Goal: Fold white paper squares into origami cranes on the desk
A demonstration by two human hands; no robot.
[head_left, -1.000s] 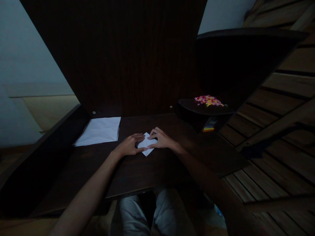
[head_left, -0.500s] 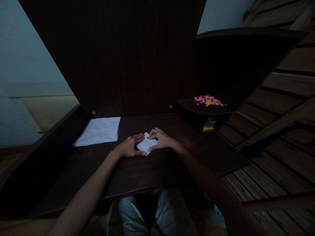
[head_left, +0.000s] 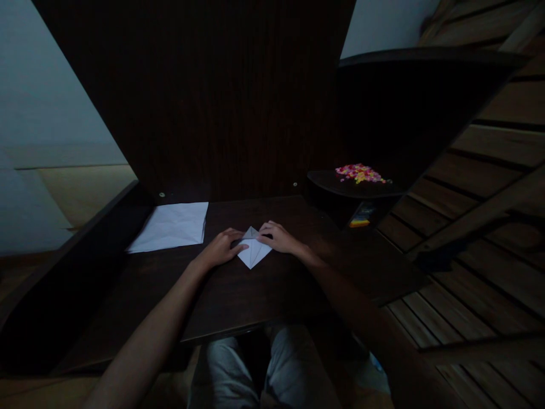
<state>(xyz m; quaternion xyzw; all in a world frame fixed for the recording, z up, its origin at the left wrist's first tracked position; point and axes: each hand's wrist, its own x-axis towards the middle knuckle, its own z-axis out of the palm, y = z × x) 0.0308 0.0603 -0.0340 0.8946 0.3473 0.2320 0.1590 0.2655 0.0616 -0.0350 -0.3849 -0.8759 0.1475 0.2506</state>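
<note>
A small sheet of white paper (head_left: 252,254), folded to a diamond with crease lines across it, lies on the dark desk in front of me. My left hand (head_left: 222,248) grips its left edge, thumb on top of the paper and fingers at the upper left side. At the upper right edge, my right hand (head_left: 277,236) holds the paper, its fingers curled over that side. The lower point of the diamond faces me and is uncovered. Parts of the paper's side corners are hidden under the fingers.
White paper sheets (head_left: 172,227) lie at the desk's left, beside a dark side panel (head_left: 76,267). A small corner shelf (head_left: 326,182) at right bears a pile of pink, red and yellow pieces (head_left: 361,173). The desk's tall back panel (head_left: 221,102) rises behind.
My left thumb has moved up from the paper's lower point to its left side, baring the lower half. Fold lines now show at the top. My right thumb has also moved up.
</note>
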